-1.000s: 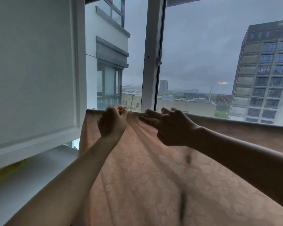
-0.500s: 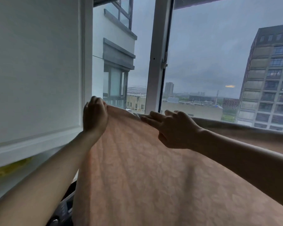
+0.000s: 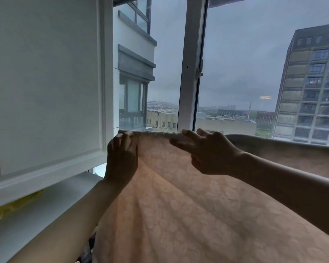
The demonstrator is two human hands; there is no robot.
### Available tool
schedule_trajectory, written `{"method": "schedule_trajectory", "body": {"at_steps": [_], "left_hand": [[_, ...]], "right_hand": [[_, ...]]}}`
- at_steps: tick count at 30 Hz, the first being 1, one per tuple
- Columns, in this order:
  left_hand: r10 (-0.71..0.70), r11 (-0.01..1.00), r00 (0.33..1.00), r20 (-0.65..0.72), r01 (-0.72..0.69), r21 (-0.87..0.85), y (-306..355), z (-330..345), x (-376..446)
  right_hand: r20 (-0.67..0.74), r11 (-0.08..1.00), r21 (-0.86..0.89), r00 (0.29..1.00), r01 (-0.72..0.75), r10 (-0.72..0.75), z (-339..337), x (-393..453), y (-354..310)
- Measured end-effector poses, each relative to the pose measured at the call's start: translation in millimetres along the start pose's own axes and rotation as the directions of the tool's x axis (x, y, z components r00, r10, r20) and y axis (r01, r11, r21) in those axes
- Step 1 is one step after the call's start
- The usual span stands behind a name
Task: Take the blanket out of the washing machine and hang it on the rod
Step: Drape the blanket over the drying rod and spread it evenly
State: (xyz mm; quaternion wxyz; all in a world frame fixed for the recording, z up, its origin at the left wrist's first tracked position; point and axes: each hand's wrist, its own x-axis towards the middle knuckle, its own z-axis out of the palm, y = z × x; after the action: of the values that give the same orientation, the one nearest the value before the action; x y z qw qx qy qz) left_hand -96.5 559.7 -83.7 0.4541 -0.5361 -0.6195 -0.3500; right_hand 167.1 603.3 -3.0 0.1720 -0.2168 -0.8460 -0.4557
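Blanket [image 3: 179, 205] top edge pinched, seemingly, by both hands.

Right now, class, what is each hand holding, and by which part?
Both hold the peach patterned blanket at its bunched top edge: the left hand grips the left end, and the right hand pinches the edge further along.
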Motion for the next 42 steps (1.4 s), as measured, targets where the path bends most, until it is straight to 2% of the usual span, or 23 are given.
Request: {"method": "schedule_trajectory", "body": {"at_steps": [3, 7, 9, 12, 15, 18, 21, 28, 34, 37, 42], "left_hand": [[0.167, 0.986, 0.984, 0.059, -0.165, -0.037, -11.1, -1.8, -0.2], [0.377, 0.914, 0.923, 0.077, -0.357, -0.191, -21.5, -8.0, 6.8], [0.367, 0.902, 0.927, 0.079, -0.334, -0.272, -21.6, -12.9, 13.0], [0.258, 0.912, 0.965, 0.048, -0.226, -0.342, -14.8, -20.9, 23.0], [0.18, 0.921, 0.977, 0.115, -0.126, -0.369, -6.3, -21.6, 42.6], [0.219, 0.89, 0.965, 0.148, -0.135, -0.434, -7.2, -16.8, 59.8], [0.237, 0.844, 0.968, 0.079, -0.164, -0.511, -14.6, -18.0, 65.7], [0.32, 0.859, 0.947, -0.028, -0.302, -0.414, -28.3, -20.9, 54.2], [0.324, 0.85, 0.946, 0.021, -0.281, -0.446, -35.6, -7.6, 37.2], [0.372, 0.851, 0.928, 0.005, -0.339, -0.402, -38.8, 0.9, 30.2], [0.224, 0.841, 0.974, -0.029, -0.208, -0.499, -50.6, -5.2, 28.3]], "right_hand": [[0.018, 1.0, -0.026, 1.0, 0.007, -0.006, 3.7, 8.8, -6.9], [0.042, 0.999, -0.031, 0.999, 0.023, -0.022, 7.3, 23.5, -16.0], [0.051, 1.0, -0.022, 0.999, 0.018, -0.017, 8.2, 29.9, -20.1], [0.052, 0.999, -0.018, 0.998, 0.031, -0.03, 8.0, 35.6, -24.2], [0.041, 1.0, -0.003, 0.999, 0.026, -0.026, 6.1, 38.0, -27.1], [0.037, 0.999, 0.021, 0.999, 0.026, -0.027, 3.7, 35.3, -27.0], [0.039, 0.999, 0.005, 0.998, 0.053, -0.053, 4.0, 30.1, -23.9], [-0.019, 0.995, 0.08, 0.998, 0.058, -0.056, 1.0, 35.1, -28.1], [-0.003, 0.986, 0.166, 1.0, -0.016, 0.017, 0.5, 48.0, -32.9], [0.001, 0.988, 0.155, 1.0, -0.023, 0.023, 4.0, 57.9, -39.2], [-0.021, 0.988, 0.154, 0.999, -0.022, 0.026, 9.0, 76.0, -49.9]]}}
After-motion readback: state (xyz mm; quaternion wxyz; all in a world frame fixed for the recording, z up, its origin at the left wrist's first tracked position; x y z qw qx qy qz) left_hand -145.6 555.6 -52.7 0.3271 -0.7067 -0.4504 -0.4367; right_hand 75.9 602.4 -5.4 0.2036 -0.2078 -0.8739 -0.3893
